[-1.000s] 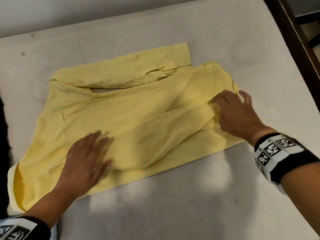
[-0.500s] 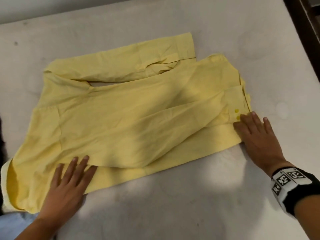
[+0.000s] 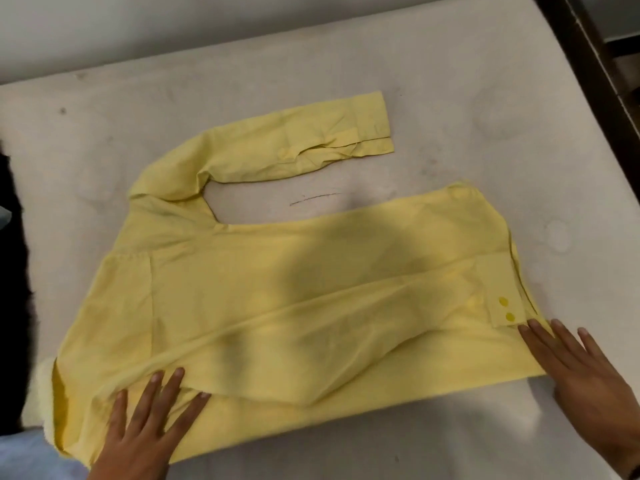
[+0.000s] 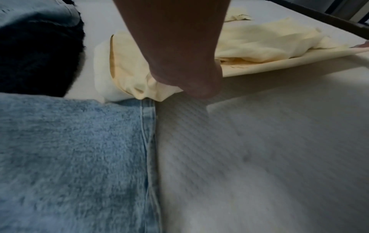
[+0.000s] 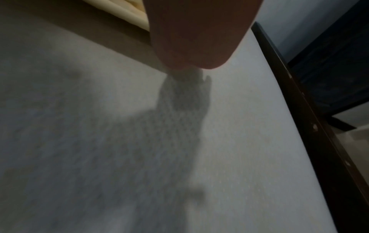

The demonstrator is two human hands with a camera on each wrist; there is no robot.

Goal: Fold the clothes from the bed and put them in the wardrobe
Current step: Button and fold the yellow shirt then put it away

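Observation:
A yellow long-sleeved shirt (image 3: 277,292) lies spread on the grey-white mattress (image 3: 450,116), one sleeve folded across its body with two yellow cuff buttons (image 3: 506,309) showing at the right. The other sleeve (image 3: 294,147) lies flat toward the far side. My left hand (image 3: 149,420) presses flat on the shirt's near left part, fingers straight and spread. My right hand (image 3: 585,372) lies flat at the shirt's near right corner, fingertips (image 3: 533,323) on the hem beside the cuff. In both wrist views only the heel of each hand shows, above the pale shirt (image 4: 259,42).
A dark wooden bed frame (image 3: 588,81) runs along the right edge of the mattress. A black fluffy item (image 3: 14,271) and a light blue denim-and-fleece garment (image 4: 69,157) lie at the left, by the shirt's collar end. A grey wall (image 3: 173,29) stands behind.
Both hands slid toward me from the middle of the shirt to its near edge. The far sleeve now lies apart from the body, with bare mattress between them.

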